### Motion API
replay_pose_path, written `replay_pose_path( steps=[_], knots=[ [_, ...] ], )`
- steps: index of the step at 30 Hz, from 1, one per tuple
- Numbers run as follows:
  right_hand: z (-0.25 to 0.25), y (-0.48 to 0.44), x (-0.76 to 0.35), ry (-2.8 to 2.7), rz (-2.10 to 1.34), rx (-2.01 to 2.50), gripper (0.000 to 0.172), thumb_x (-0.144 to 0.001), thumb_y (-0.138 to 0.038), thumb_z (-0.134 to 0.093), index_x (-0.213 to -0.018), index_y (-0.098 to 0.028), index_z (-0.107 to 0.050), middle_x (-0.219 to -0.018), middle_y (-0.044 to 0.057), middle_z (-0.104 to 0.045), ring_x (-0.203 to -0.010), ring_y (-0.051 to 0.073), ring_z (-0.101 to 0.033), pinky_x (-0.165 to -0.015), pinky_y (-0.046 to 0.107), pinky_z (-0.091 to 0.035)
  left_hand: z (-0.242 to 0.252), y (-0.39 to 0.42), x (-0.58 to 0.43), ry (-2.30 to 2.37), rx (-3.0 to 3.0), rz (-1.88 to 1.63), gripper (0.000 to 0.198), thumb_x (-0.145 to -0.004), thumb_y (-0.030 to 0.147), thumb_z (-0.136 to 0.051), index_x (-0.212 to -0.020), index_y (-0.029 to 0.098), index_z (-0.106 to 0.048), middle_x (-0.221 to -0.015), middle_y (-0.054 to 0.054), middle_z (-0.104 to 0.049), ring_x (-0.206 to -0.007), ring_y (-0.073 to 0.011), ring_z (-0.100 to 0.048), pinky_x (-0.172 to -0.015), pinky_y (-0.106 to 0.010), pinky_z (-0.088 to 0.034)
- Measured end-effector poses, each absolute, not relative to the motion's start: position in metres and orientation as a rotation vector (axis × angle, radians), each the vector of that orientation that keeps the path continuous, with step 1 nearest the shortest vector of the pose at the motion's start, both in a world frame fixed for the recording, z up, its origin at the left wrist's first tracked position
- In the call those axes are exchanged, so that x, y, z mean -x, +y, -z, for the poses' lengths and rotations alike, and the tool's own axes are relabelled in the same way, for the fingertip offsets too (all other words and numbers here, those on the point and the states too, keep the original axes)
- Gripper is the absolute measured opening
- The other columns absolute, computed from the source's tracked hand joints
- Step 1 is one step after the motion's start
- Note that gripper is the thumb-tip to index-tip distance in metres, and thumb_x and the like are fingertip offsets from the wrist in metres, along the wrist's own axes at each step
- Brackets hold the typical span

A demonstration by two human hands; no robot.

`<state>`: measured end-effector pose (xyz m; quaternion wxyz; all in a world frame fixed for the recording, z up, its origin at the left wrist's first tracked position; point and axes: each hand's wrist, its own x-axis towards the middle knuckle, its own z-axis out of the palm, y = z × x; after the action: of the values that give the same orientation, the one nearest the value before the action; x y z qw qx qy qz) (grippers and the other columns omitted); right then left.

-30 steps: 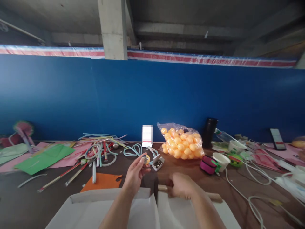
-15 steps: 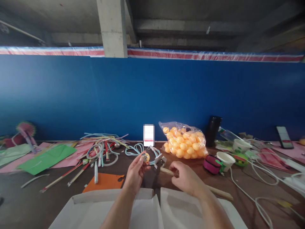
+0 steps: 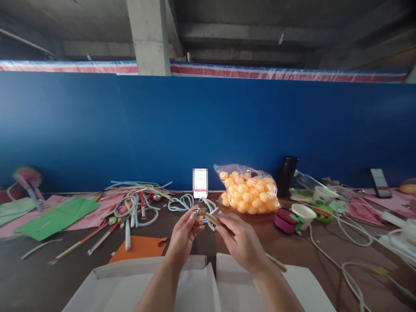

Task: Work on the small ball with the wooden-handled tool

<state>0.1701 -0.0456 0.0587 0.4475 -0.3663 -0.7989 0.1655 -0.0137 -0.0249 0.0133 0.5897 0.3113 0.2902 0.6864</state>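
My left hand [image 3: 183, 232] pinches a small orange ball [image 3: 200, 216] with a shiny silver piece [image 3: 196, 212] on its near side. My right hand [image 3: 240, 238] is closed around a hammer [image 3: 212, 220] with a long wooden handle, whose rear end [image 3: 276, 262] sticks out past the wrist. The hammer's dark head [image 3: 203, 211] is up against the silver piece or just in front of it; I cannot tell whether they touch. Pale blue cord [image 3: 182, 203] lies behind my hands, and a white cardboard box [image 3: 188, 281] is below my forearms.
A clear bag of orange balls [image 3: 248, 193] stands behind my right hand. Further right are a purple pouch [image 3: 286, 221], white cups [image 3: 303, 214], a black bottle [image 3: 288, 175] and white cables. A phone [image 3: 200, 184] leans on the blue wall. Left lie tubes [image 3: 133, 208] and coloured paper [image 3: 58, 216].
My right hand has moved left with the hammer, bringing its head up to the ball. My left hand stays in place holding the ball. The view has shifted slightly.
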Motion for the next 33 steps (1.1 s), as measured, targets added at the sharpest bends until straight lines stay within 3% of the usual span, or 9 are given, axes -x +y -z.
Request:
replay_pose_path(
  steps=[15,33],
  knots=[
    [-0.0566,-0.0442,-0.1709,-1.962,-0.309,1.016,0.026,-0.091,-0.024,-0.047,-0.111,-0.025,-0.063,-0.104,0.007,-0.065,-0.094,0.022,-0.061,-0.082,0.030,-0.047,-0.0122,-0.0238,0.0132,0.719,-0.727,-1.621,0.047,-0.072,0.031,-0.074,-0.116,0.015,-0.066,-0.083,-0.006,-0.071,-0.070,-0.0121,-0.065,-0.069,-0.025,-0.054],
    [-0.0560,-0.0449,-0.1679,-1.954,-0.307,1.049,0.024,-0.091,-0.024,-0.047,-0.109,-0.025,-0.064,-0.102,0.006,-0.066,-0.094,0.021,-0.061,-0.079,0.028,-0.046,-0.0045,-0.0168,0.0147,0.750,-0.743,-1.637,0.047,-0.073,0.031,-0.073,-0.118,0.021,-0.065,-0.094,-0.005,-0.071,-0.074,-0.0112,-0.065,-0.074,-0.026,-0.052]
  ],
)
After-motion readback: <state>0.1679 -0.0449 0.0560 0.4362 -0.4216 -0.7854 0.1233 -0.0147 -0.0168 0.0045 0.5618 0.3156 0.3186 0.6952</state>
